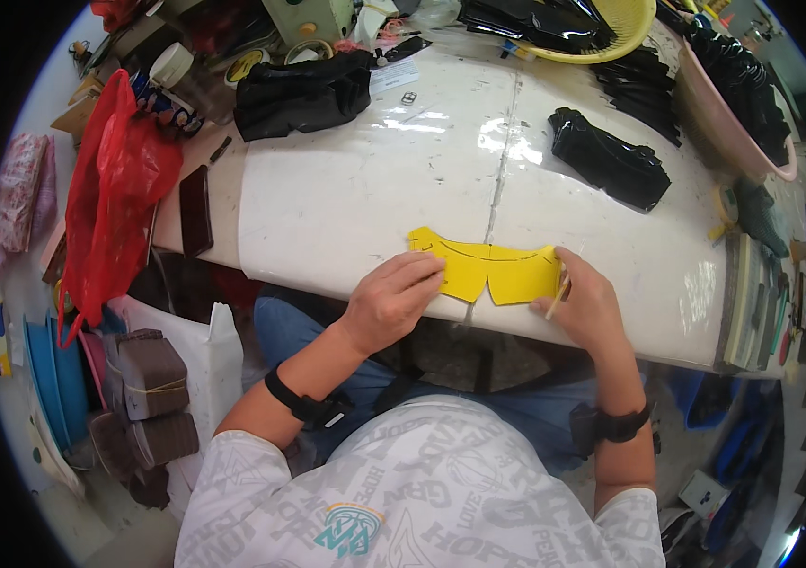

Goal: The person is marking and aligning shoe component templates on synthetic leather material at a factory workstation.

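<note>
A flat yellow pattern piece (507,275) lies at the near edge of the white table, with a curved top edge, a notch at its lower edge and dark marks on it. My left hand (391,298) presses its closed fingers on the left part of the piece. At the other end, my right hand (587,303) grips the piece's right edge, thumb below and fingers above. A thin, pale, pen-like stick (560,295) also sits in the right hand; its exact kind cannot be made out.
Folded shiny black material (609,159) lies on the white table (365,204) beyond my right hand. A yellow basket (632,33) and a pink basin (706,123) hold more black pieces. Leftward are black cloth (303,95), a phone (195,210) and a red plastic bag (119,189).
</note>
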Motion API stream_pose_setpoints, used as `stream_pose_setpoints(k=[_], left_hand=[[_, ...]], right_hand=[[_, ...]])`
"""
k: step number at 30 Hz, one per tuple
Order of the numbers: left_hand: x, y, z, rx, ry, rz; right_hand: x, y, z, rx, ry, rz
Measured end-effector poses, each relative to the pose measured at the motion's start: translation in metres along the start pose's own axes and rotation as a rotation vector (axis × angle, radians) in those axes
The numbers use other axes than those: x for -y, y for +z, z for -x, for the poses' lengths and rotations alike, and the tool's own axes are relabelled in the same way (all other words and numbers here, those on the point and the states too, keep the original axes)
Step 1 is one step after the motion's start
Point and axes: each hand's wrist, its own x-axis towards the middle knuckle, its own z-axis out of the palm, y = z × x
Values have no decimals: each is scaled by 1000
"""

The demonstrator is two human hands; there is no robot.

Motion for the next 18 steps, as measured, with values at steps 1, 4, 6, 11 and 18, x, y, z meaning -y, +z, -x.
stream_pose_setpoints(k=[1, 4, 6, 11, 18], left_hand=[[0, -1, 0, 11, 16, -12], [1, -1, 1, 46, 60, -59], [2, -1, 0, 49, 78, -64], [3, 1, 2, 23, 90, -40], [-6, 3, 5, 17, 82, -90]], right_hand=[[-2, 1, 1, -9, -2, -8], [-3, 2, 0, -8, 4, -37], [-4, 3, -1, 0, 15, -59], [-7, 3, 1, -4, -100, -10], [-2, 5, 3, -35, -167, 98]])
